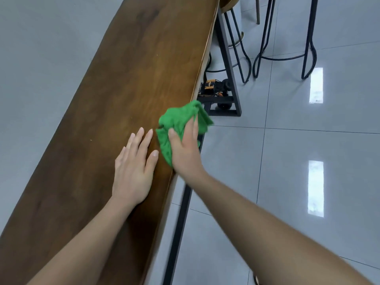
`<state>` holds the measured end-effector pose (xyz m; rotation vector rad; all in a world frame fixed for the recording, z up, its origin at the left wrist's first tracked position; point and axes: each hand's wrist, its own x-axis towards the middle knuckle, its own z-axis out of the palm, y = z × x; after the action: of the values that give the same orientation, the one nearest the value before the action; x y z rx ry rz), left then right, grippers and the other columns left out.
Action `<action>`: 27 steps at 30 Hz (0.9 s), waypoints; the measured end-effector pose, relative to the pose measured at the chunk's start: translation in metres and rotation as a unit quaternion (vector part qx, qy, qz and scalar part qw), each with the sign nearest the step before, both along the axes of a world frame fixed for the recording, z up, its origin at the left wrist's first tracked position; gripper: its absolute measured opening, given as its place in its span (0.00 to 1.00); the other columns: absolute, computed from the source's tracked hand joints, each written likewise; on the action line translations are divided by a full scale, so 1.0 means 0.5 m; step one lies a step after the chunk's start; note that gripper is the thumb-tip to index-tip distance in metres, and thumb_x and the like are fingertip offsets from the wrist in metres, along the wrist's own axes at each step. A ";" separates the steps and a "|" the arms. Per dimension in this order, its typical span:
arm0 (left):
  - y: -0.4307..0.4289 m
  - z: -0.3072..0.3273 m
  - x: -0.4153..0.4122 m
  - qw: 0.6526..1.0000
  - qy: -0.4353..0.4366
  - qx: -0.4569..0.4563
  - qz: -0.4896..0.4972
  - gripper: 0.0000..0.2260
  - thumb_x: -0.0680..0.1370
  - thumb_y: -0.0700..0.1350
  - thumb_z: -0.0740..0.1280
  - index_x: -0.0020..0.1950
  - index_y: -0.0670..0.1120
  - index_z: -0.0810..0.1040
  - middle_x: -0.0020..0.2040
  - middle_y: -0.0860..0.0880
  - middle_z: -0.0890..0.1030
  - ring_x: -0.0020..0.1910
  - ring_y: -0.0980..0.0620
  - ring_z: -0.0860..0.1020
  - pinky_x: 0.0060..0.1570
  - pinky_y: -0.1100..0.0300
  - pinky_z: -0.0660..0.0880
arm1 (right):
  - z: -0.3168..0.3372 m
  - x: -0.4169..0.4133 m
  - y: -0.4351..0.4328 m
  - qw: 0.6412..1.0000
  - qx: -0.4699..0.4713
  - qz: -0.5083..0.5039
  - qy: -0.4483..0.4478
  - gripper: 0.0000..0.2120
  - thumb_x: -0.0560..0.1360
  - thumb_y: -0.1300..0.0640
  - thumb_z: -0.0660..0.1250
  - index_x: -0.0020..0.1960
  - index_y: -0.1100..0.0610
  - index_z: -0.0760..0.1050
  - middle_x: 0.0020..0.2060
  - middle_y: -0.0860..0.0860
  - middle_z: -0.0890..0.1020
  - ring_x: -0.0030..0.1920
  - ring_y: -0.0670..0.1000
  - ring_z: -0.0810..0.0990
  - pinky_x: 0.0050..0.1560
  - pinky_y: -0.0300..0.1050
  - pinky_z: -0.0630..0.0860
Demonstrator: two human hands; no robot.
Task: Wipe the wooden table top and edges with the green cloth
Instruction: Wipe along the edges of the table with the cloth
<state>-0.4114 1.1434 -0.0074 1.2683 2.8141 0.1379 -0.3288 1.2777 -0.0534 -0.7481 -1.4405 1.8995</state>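
Head view: the green cloth (181, 124) lies bunched over the right edge of the table (123, 79), with the right hand (185, 149) fingers clamped on it. The left hand (133, 173) rests flat on the table, fingers straight. The cloth is likely soft, light and limp: hold its bunched middle.

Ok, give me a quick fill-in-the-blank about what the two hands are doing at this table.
1. The right hand grips a cloth coloured ____.
2. The left hand holds ____ and lies flat on the wooden table.
3. The cloth sits at the table's ____ edge.
Missing words: green; nothing; right.
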 end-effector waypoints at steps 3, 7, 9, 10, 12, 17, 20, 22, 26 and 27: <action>0.002 0.000 0.002 1.000 0.000 -0.002 0.007 0.29 0.88 0.66 0.43 0.90 0.61 0.54 0.90 0.60 0.52 0.89 0.57 0.48 0.86 0.41 0.52 | 0.006 -0.068 0.146 0.999 0.016 0.007 -0.044 0.38 0.90 0.50 0.61 0.92 0.55 0.44 0.91 0.52 0.48 0.90 0.51 0.51 0.87 0.52 0.51; 0.007 0.003 0.002 1.000 0.002 -0.009 0.015 0.32 0.86 0.70 0.40 0.90 0.62 0.54 0.90 0.60 0.52 0.89 0.57 0.48 0.86 0.40 0.52 | 0.021 -0.152 0.312 0.997 -0.014 0.004 -0.077 0.40 0.90 0.49 0.62 0.92 0.52 0.42 0.91 0.53 0.50 0.89 0.56 0.55 0.88 0.62 0.55; 0.009 0.004 0.002 1.000 0.002 -0.010 0.018 0.34 0.86 0.71 0.39 0.89 0.62 0.54 0.90 0.60 0.52 0.89 0.57 0.48 0.86 0.39 0.52 | 0.017 -0.175 0.352 0.996 -0.028 0.000 -0.081 0.40 0.89 0.48 0.62 0.92 0.50 0.42 0.91 0.53 0.51 0.89 0.57 0.57 0.87 0.64 0.58; 0.010 0.005 0.002 1.000 0.002 -0.010 0.019 0.34 0.86 0.72 0.39 0.89 0.62 0.54 0.90 0.60 0.52 0.89 0.57 0.49 0.86 0.39 0.53 | 0.015 -0.181 0.359 0.996 -0.031 -0.003 -0.079 0.40 0.89 0.48 0.62 0.92 0.50 0.42 0.91 0.53 0.51 0.89 0.57 0.57 0.87 0.65 0.58; 0.011 0.006 0.003 1.000 0.002 -0.010 0.020 0.34 0.86 0.72 0.39 0.89 0.62 0.55 0.90 0.60 0.53 0.89 0.56 0.49 0.86 0.39 0.53 | 0.012 -0.178 0.350 0.996 -0.031 -0.010 -0.079 0.39 0.89 0.46 0.61 0.92 0.50 0.43 0.91 0.52 0.52 0.89 0.56 0.56 0.87 0.64 0.58; 0.011 0.008 0.006 1.000 0.003 -0.011 0.019 0.31 0.88 0.68 0.42 0.90 0.61 0.55 0.90 0.60 0.53 0.89 0.57 0.48 0.86 0.39 0.54 | 0.007 -0.096 0.187 0.998 0.004 -0.031 -0.049 0.36 0.88 0.47 0.58 0.91 0.55 0.51 0.89 0.53 0.57 0.89 0.53 0.56 0.87 0.58 0.56; 0.007 0.008 0.004 1.000 0.004 -0.010 0.013 0.29 0.89 0.65 0.45 0.90 0.60 0.55 0.90 0.60 0.52 0.89 0.58 0.48 0.86 0.39 0.54 | -0.007 -0.001 0.020 1.000 -0.013 0.005 -0.024 0.35 0.89 0.47 0.60 0.91 0.51 0.50 0.89 0.49 0.58 0.88 0.48 0.56 0.88 0.56 0.56; 0.006 0.009 0.003 1.000 0.002 -0.007 0.007 0.28 0.89 0.63 0.45 0.90 0.60 0.55 0.90 0.60 0.52 0.89 0.58 0.48 0.86 0.39 0.54 | -0.009 0.068 -0.097 0.998 -0.046 0.044 -0.006 0.36 0.89 0.45 0.60 0.91 0.47 0.46 0.88 0.45 0.58 0.87 0.44 0.59 0.88 0.55 0.59; 0.012 0.013 0.007 1.000 0.001 -0.022 0.011 0.28 0.90 0.64 0.44 0.90 0.59 0.54 0.90 0.59 0.52 0.89 0.57 0.47 0.86 0.39 0.54 | -0.003 0.143 -0.219 0.990 -0.097 0.099 -0.023 0.37 0.88 0.42 0.61 0.90 0.40 0.44 0.86 0.41 0.60 0.86 0.43 0.61 0.86 0.56 0.63; 0.011 0.015 0.007 1.000 0.000 -0.025 0.014 0.27 0.90 0.63 0.44 0.90 0.59 0.54 0.90 0.59 0.52 0.89 0.57 0.47 0.86 0.39 0.54 | -0.003 0.142 -0.216 0.990 -0.094 0.103 -0.028 0.37 0.88 0.42 0.61 0.90 0.40 0.44 0.86 0.42 0.60 0.86 0.44 0.61 0.86 0.56 0.63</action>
<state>-0.4077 1.1490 -0.0001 1.2186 2.8167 0.0681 -0.2580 1.1696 -0.0551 -0.7694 -1.4331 2.2138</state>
